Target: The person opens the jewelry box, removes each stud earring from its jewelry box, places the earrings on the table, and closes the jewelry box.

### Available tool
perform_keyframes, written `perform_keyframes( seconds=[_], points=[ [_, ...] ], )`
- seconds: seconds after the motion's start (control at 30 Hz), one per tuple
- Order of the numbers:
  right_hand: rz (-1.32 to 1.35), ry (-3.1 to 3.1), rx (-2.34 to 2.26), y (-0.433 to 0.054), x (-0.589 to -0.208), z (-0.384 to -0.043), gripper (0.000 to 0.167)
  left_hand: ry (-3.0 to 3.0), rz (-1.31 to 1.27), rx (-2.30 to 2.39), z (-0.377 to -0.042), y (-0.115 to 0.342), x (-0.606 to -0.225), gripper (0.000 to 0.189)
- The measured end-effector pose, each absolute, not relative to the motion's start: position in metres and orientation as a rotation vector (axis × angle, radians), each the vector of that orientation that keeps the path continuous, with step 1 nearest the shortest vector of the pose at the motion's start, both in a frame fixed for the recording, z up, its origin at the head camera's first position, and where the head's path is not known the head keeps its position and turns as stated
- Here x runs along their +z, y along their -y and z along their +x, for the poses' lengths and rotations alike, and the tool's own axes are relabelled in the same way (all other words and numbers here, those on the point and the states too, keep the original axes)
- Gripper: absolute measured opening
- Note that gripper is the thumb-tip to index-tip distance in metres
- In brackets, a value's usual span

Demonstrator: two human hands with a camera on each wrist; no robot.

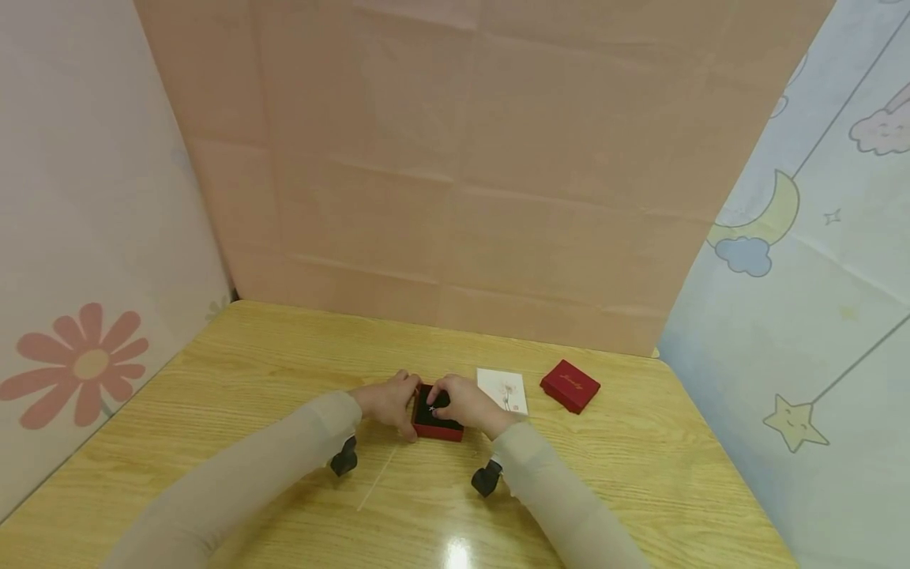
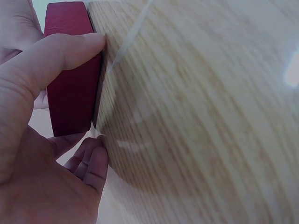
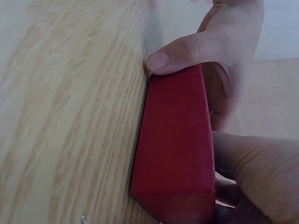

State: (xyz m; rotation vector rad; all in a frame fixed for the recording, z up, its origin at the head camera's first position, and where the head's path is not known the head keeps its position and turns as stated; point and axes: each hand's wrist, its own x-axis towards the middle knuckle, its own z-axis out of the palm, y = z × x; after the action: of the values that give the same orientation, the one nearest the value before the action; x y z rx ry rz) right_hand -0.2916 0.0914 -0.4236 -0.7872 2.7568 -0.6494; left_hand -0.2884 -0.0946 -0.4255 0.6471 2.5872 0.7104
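A small red box (image 1: pixel 438 431) with a dark insert lies open on the wooden table (image 1: pixel 284 371), both hands at it. My left hand (image 1: pixel 398 403) grips its left side, and the thumb (image 2: pixel 65 49) presses the red wall (image 2: pixel 70 98). From the other side my right hand (image 1: pixel 455 401) curls over the box, fingertips on the dark insert beside a tiny silver glint. In the right wrist view the box's red side (image 3: pixel 177 140) stands against the table, with the left thumb (image 3: pixel 182 53) at its far corner and my right hand (image 3: pixel 261 172) beside it.
A white card (image 1: pixel 503 390) lies just right of the hands, and a red lid (image 1: pixel 570 386) with gold script lies beyond it. Paper screens wall in the table at the back and both sides. Bare wood stretches left and toward me.
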Motion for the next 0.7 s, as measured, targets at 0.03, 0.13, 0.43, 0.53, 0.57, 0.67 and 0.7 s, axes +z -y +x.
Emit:
perform_keyframes(
  seconds=[0.03, 0.13, 0.43, 0.53, 0.57, 0.67, 0.7],
  points=[
    [-0.785, -2.758, -0.652, -0.0913, -0.4236, -0.2916, 0.011, -2.586, 0.647, 0.714, -0.2880, 0.0946, -0.4251, 0.075],
    [-0.788, -2.763, -0.660, -0.0915, -0.4240, -0.2917, 0.010, -2.584, 0.646, 0.717, -0.2872, 0.0945, -0.4244, 0.075],
    [-0.790, -2.772, -0.674, -0.0918, -0.4255, -0.2916, 0.008, -2.590, 0.643, 0.711, -0.2860, 0.0939, -0.4236, 0.076],
    [-0.781, -2.776, -0.671, -0.0915, -0.4248, -0.2909, 0.008, -2.589, 0.643, 0.713, -0.2859, 0.0935, -0.4231, 0.076],
    [-0.779, -2.776, -0.671, -0.0915, -0.4247, -0.2909, 0.008, -2.588, 0.643, 0.714, -0.2859, 0.0933, -0.4230, 0.076],
    [-0.769, -2.777, -0.670, -0.0914, -0.4242, -0.2905, 0.008, -2.585, 0.643, 0.721, -0.2851, 0.0931, -0.4222, 0.075],
    [-0.766, -2.775, -0.674, -0.0914, -0.4240, -0.2903, 0.008, -2.584, 0.642, 0.723, -0.2850, 0.0932, -0.4222, 0.075]
  ],
)
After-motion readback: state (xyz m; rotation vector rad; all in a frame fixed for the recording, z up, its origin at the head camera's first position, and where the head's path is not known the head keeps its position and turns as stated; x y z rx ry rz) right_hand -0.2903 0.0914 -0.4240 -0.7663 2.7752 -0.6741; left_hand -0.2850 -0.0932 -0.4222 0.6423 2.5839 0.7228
